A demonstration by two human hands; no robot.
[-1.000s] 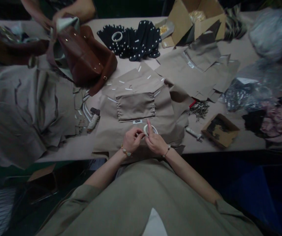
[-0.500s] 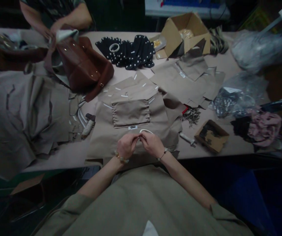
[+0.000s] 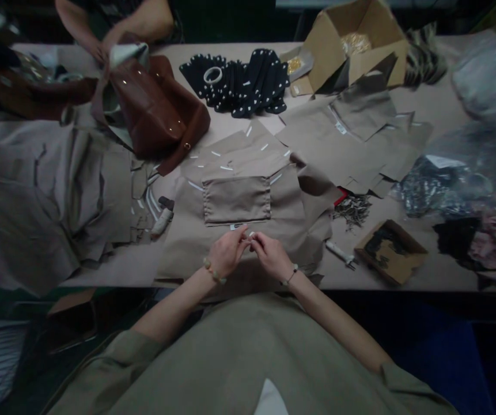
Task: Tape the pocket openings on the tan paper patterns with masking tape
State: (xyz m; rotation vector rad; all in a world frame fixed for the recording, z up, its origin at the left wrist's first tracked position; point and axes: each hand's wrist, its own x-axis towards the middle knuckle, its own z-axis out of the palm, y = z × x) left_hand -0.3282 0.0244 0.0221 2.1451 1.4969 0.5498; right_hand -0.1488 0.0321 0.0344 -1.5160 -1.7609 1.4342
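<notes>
Left hand (image 3: 227,252): grip state cannot be determined. Right hand (image 3: 274,255): grip closed on a white piece (image 3: 252,234), over the fabric (image 3: 293,213), nearside of the pocket (image 3: 237,199). Caution: slack pinch may drop the piece; dragging hands may crease the fabric.

Desk (image 3: 122,268) centre: pocket (image 3: 237,200) on cloth panel (image 3: 182,248), hands (image 3: 226,252) before pocket
Desk left: fabric stack (image 3: 105,196), handbag (image 3: 150,109) behind
Desk right: tool (image 3: 337,250), then small box (image 3: 412,262)
Far edge: ring (image 3: 213,82) on folded cloth (image 3: 254,86), large box (image 3: 325,43) rightward
</notes>
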